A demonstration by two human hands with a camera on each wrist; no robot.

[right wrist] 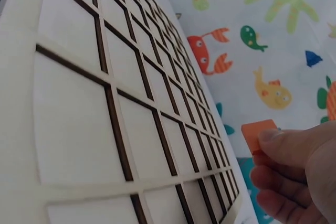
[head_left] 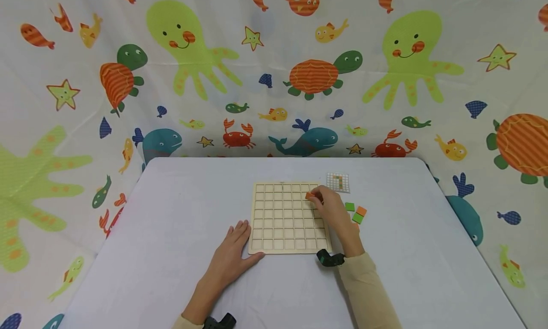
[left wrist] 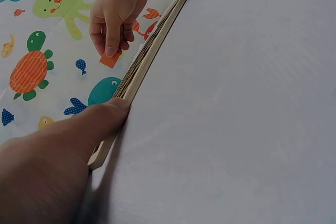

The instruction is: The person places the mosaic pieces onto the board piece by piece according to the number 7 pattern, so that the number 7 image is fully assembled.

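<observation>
A square wooden board (head_left: 278,223) with a grid of shallow recesses lies on the table. My right hand (head_left: 331,210) pinches an orange square tile (head_left: 309,195) between thumb and fingers over the board's upper right part. In the right wrist view the orange tile (right wrist: 257,132) is held tilted, apart from the grid. My left hand (head_left: 232,249) rests at the board's lower left corner with fingers extended. Its thumb (left wrist: 107,115) lies against the board's near edge in the left wrist view.
Right of the board lie loose tiles, among them a green one (head_left: 349,206) and an orange one (head_left: 361,210); the right hand partly hides another. Behind them is a small grid card (head_left: 338,182) with a coloured pattern. A sea-animal curtain hangs behind the white table (head_left: 171,224).
</observation>
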